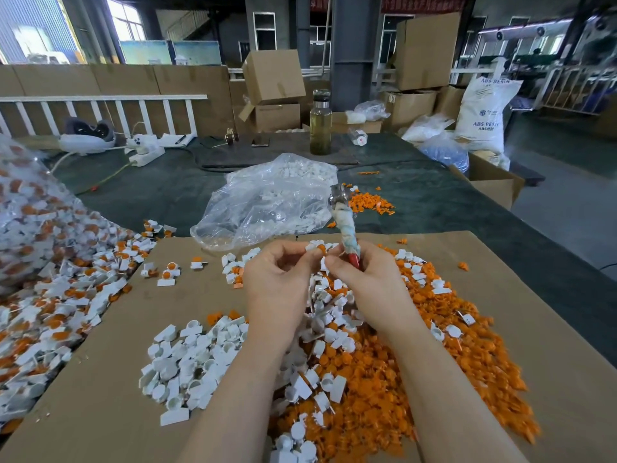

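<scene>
My left hand (278, 279) pinches a small white plastic part with an orange insert (317, 247) above the cardboard sheet (110, 389). My right hand (367, 279) grips a small hammer (345, 225) by its red, tape-wrapped handle, with the metal head pointing up and away. The right fingertips also touch the white part. Below my hands lie a heap of white parts (190, 359) and a large heap of orange inserts (450, 369).
Assembled white-and-orange pieces (66, 295) pile up at the left beside a full plastic bag (23, 212). A clear bag of white parts (270, 198), more orange inserts (370, 202) and a glass bottle (321, 123) stand farther back. Cardboard boxes (273, 78) line the rear.
</scene>
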